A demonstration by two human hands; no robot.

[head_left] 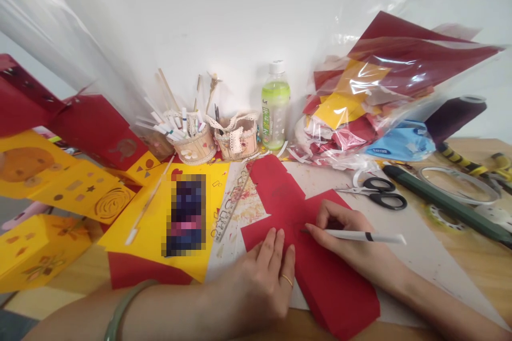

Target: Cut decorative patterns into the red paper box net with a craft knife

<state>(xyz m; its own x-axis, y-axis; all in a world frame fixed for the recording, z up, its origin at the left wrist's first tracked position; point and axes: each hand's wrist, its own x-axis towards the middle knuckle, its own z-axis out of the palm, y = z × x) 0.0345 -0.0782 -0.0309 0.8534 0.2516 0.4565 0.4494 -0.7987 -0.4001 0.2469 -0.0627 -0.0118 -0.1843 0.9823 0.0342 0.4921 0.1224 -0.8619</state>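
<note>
A red cross-shaped piece of cut paper (pixel 334 277) lies flat on a grey board (pixel 420 272), with tabs along its edges. My left hand (pixel 262 272) rests on its left arm, fingers stretched out flat and holding nothing. Pinched in my right hand (pixel 348 229) is a slim white pen (pixel 360 235) with a dark band. The pen's dark tip touches the red paper near the centre of the cross, where faint lines show. Behind my right hand lie scissors with black handles (pixel 384 193). A clear stencil ruler (pixel 232 205) is left of the paper.
A blurred-out phone (pixel 186 216) sits on yellow paper (pixel 136 224) at left, near cut-out red and yellow paper boxes (pixel 92 128). Pen baskets (pixel 194 146), a green-drink bottle (pixel 276 112) and a bag of paper scraps (pixel 352 112) line the wall. Right are a green cutter (pixel 444 200) and tape rolls (pixel 460 184).
</note>
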